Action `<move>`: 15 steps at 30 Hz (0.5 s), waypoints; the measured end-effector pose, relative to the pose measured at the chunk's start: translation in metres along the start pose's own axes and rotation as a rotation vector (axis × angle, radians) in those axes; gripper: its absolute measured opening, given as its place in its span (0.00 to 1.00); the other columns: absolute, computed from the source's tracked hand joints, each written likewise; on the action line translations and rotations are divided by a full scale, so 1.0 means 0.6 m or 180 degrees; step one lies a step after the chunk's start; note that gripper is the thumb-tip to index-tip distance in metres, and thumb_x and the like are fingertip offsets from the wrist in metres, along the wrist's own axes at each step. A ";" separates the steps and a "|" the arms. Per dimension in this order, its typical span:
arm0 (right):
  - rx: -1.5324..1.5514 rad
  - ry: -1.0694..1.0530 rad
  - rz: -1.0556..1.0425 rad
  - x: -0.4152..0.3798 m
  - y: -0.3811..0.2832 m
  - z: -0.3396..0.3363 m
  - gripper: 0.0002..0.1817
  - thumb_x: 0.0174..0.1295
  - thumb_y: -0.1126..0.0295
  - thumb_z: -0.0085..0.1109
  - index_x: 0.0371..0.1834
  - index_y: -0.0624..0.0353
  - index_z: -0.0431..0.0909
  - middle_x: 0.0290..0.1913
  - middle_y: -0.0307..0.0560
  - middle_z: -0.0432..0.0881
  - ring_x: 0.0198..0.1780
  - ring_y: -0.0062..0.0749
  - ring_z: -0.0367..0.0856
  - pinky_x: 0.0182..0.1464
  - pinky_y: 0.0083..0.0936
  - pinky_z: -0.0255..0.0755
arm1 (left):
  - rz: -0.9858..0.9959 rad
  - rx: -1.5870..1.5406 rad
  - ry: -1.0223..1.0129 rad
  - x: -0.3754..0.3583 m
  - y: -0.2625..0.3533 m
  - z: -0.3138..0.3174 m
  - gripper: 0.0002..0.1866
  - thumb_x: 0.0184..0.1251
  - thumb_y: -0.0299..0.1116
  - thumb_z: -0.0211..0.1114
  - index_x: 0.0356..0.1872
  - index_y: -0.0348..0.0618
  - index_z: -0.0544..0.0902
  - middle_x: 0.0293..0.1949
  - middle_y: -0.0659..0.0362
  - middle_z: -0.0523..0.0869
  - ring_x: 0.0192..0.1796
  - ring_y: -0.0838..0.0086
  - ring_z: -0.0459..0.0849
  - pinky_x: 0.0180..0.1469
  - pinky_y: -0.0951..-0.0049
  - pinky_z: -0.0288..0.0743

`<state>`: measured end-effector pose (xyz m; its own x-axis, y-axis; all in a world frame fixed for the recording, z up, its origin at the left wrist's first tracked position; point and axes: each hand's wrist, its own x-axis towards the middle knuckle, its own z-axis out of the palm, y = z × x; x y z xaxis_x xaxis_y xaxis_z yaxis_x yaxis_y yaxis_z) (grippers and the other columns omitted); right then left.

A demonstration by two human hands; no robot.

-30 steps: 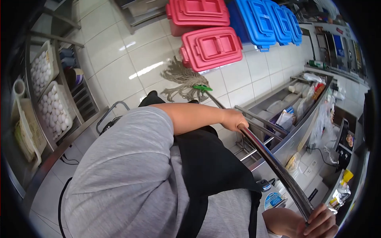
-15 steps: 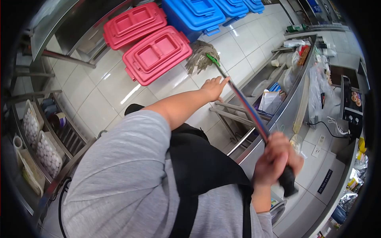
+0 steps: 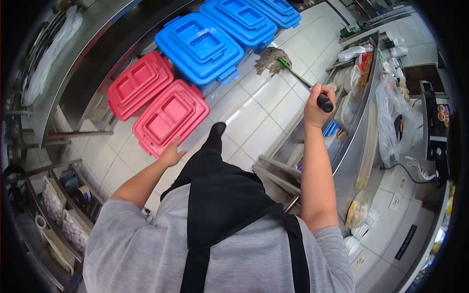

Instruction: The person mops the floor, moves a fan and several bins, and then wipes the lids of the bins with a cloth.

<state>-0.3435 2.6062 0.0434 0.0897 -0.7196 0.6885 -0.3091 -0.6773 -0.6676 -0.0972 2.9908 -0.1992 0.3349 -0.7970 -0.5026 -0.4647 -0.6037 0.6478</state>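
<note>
My right hand is wrapped round the black grip of a mop handle, out in front of me. From there the shaft of the mop runs away to a green clamp and a grey string mop head on the tiled floor. The mop head lies just beyond the front blue bin. At the near edge of the front red lidded bin, my left hand reaches out with thumb and fingers apart. Its fingertips overlap the lid's rim and hold nothing.
A second red bin and more blue bins line the left side. Steel counter and shelving with containers run along the right. At lower left stands a slatted rack. Light floor tiles lie between.
My left hand has let go of the mop shaft and moved left to the red bin. My right hand, still gripping the mop, has moved forward. The view has shifted forward along the bins.
</note>
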 end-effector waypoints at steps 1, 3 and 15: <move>-0.0040 -0.0084 -0.0095 0.039 0.045 0.013 0.09 0.61 0.72 0.63 0.27 0.62 0.73 0.25 0.38 0.75 0.29 0.21 0.70 0.35 0.21 0.68 | -0.0120 0.0114 -0.0033 0.026 0.011 -0.003 0.41 0.62 0.44 0.69 0.71 0.35 0.59 0.56 0.39 0.79 0.60 0.51 0.78 0.63 0.59 0.71; -0.0150 -0.0301 0.0241 0.127 0.126 0.031 0.09 0.61 0.71 0.64 0.28 0.62 0.74 0.27 0.38 0.76 0.30 0.20 0.71 0.36 0.20 0.68 | -0.0177 0.0129 -0.0218 0.089 0.062 -0.004 0.40 0.62 0.43 0.68 0.70 0.35 0.60 0.57 0.39 0.78 0.60 0.51 0.78 0.63 0.59 0.70; -0.0392 -0.1070 0.0656 0.355 0.108 -0.071 0.08 0.53 0.78 0.65 0.29 0.60 0.73 0.38 0.46 0.80 0.49 0.40 0.79 0.60 0.40 0.69 | 0.2837 0.0105 -0.0640 0.505 0.762 -0.087 0.31 0.61 0.32 0.67 0.67 0.50 0.69 0.62 0.49 0.72 0.63 0.52 0.72 0.64 0.59 0.69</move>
<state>-0.3851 2.4156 0.1589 0.3120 -0.8620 0.3995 -0.4620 -0.5050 -0.7290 -0.1654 2.4724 -0.0256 -0.3067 -0.9481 0.0837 -0.5069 0.2371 0.8287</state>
